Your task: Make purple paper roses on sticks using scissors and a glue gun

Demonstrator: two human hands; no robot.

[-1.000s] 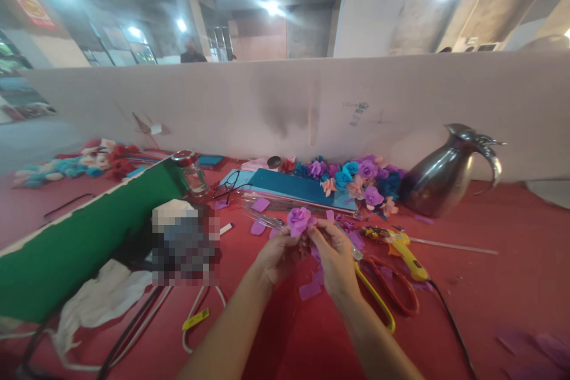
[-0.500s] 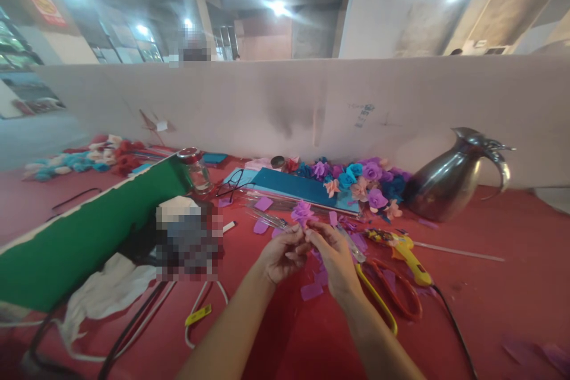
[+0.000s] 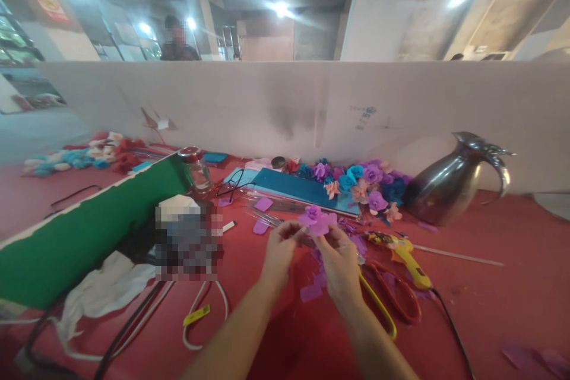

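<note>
A purple paper flower (image 3: 315, 219) is held between both hands over the red table. My left hand (image 3: 282, 249) pinches its lower left side with thumb and fingers. On the other side, the fingertips of my right hand (image 3: 338, 258) close on the flower's lower right petals. Loose purple petals (image 3: 311, 292) lie on the table below and around the hands. Scissors with red and yellow handles (image 3: 394, 294) rest right of my right hand, and a yellow glue gun (image 3: 412, 261) lies just beyond them.
Finished paper flowers (image 3: 371, 181) are piled behind the hands beside a blue sheet (image 3: 298, 186). A metal jug (image 3: 449, 181) stands at right. A glass jar (image 3: 198, 171), green board (image 3: 89, 231) and white cable (image 3: 226, 303) are at left. A person (image 3: 178, 44) is beyond the partition.
Both hands have turned and spread slightly around the flower, which now shows wider petals and sits a little further right. The person beyond the partition has shifted left.
</note>
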